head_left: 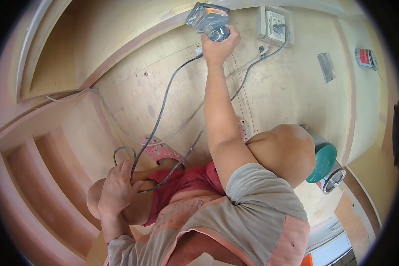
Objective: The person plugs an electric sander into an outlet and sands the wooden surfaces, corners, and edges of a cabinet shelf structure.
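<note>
My right hand (221,46) is closed around the rear grip of a dusty orange and grey electric sander (208,20), held out at arm's length. The sander's flat pad lies by the pinkish edge strip (164,32) of a wooden panel; whether it touches is unclear. From the sander a black power cord (166,91) runs down to my left hand (119,188), whose fingers are wrapped around it near my knee. A loop of the cord sticks up above that hand, and another length passes up to the right.
An outlet box (275,25) with a plug in it sits at the upper right. A paint can (366,58), a strip of sandpaper (326,67), a green lid (322,163) and another can (333,179) are on the right. Wooden shelves (48,186) stand at left. A thin grey cable (108,111) crosses the floor.
</note>
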A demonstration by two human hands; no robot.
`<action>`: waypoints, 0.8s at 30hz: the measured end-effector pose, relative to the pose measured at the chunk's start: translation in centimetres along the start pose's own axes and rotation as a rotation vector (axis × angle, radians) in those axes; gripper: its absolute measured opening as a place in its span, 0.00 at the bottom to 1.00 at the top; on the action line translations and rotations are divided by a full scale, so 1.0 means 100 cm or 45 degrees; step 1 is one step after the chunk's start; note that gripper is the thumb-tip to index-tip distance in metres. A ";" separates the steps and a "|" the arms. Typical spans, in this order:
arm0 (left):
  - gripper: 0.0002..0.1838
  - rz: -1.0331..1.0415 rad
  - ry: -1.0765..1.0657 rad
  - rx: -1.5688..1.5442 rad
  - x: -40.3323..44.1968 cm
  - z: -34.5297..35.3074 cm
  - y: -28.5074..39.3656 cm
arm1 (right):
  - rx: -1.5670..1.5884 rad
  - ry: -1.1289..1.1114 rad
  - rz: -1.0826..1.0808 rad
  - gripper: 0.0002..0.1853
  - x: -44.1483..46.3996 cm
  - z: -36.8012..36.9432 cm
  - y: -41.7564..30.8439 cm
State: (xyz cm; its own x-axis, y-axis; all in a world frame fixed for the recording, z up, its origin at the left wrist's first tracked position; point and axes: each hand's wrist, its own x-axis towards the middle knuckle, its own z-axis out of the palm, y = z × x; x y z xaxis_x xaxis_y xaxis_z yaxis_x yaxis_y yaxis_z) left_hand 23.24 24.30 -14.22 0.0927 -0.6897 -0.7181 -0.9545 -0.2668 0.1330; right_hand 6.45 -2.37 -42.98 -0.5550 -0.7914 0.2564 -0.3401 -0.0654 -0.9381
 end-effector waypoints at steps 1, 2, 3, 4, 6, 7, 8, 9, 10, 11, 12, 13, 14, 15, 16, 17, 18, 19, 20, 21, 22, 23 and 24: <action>0.28 -0.018 -0.012 0.012 0.001 -0.001 0.000 | 0.006 0.026 0.034 0.38 0.000 0.001 0.001; 0.28 -0.014 -0.009 0.017 0.001 -0.001 -0.001 | 0.007 0.033 0.034 0.38 0.002 0.001 0.002; 0.28 -0.004 0.007 0.026 0.001 -0.001 -0.002 | 0.030 0.055 0.126 0.40 0.008 -0.002 -0.001; 0.28 0.002 0.023 0.033 0.000 -0.002 -0.004 | 0.055 0.074 0.219 0.42 0.013 -0.005 -0.005; 0.28 -0.014 0.014 0.029 -0.002 -0.003 -0.004 | 0.251 0.115 0.451 0.44 0.032 -0.006 0.000; 0.27 -0.021 0.008 0.025 -0.002 -0.003 -0.003 | 0.445 0.163 0.677 0.46 0.042 -0.008 -0.002; 0.27 -0.022 0.008 0.013 -0.004 -0.004 -0.003 | 0.441 0.154 0.670 0.46 0.048 -0.010 -0.004; 0.27 0.003 0.016 -0.002 -0.005 -0.005 -0.004 | 0.526 0.169 0.745 0.46 0.053 -0.013 -0.009; 0.26 0.027 0.024 -0.017 -0.006 -0.004 -0.004 | 0.613 0.184 0.821 0.47 0.055 -0.014 -0.012; 0.26 0.025 0.027 -0.027 -0.007 -0.002 -0.007 | 0.611 0.175 0.815 0.47 0.053 -0.011 -0.013; 0.26 0.068 0.078 -0.003 -0.009 0.002 -0.012 | 0.517 0.176 0.789 0.47 0.048 -0.005 -0.014; 0.27 0.112 0.127 0.019 -0.010 0.005 -0.014 | 0.423 0.178 0.762 0.46 0.042 0.000 -0.018; 0.27 0.111 0.128 0.010 -0.009 0.005 -0.012 | 0.385 0.163 0.736 0.46 0.030 0.006 -0.022; 0.26 0.017 0.020 -0.003 -0.008 0.001 -0.010 | 0.349 0.152 0.713 0.46 0.013 0.011 -0.032; 0.26 -0.076 -0.089 -0.013 -0.007 -0.002 -0.009 | 0.370 0.092 0.698 0.46 -0.004 0.017 -0.038; 0.26 -0.075 -0.088 -0.010 -0.006 -0.002 -0.009 | 0.394 0.036 0.682 0.47 -0.022 0.023 -0.041; 0.26 -0.072 -0.073 0.009 -0.005 -0.001 -0.009 | 0.372 -0.031 0.680 0.48 -0.040 0.029 -0.044; 0.25 -0.069 -0.056 0.031 -0.004 -0.001 -0.010 | 0.351 -0.096 0.680 0.48 -0.056 0.034 -0.045; 0.25 -0.070 -0.056 0.041 -0.002 -0.002 -0.010 | 0.357 -0.089 0.686 0.48 -0.069 0.038 -0.046; 0.25 -0.081 -0.037 0.048 0.002 -0.003 -0.010 | 0.431 -0.119 0.742 0.49 -0.079 0.041 -0.051; 0.24 -0.094 -0.016 0.053 0.004 -0.005 -0.010 | 0.506 -0.152 0.798 0.49 -0.085 0.043 -0.054; 0.24 -0.102 -0.015 0.057 0.008 -0.008 -0.010 | 0.512 -0.155 0.804 0.49 -0.084 0.042 -0.052; 0.24 -0.095 -0.017 0.028 0.012 -0.011 -0.009 | 0.497 -0.135 0.835 0.49 -0.074 0.037 -0.052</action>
State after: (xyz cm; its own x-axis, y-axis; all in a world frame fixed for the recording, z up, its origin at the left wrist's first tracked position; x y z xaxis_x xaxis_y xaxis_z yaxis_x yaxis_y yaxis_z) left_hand 24.53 22.99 -14.40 0.1602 -0.6594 -0.7345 -0.9511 -0.3022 0.0639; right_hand 15.15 1.62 -40.87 -0.4684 -0.7947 -0.3860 0.3368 0.2434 -0.9096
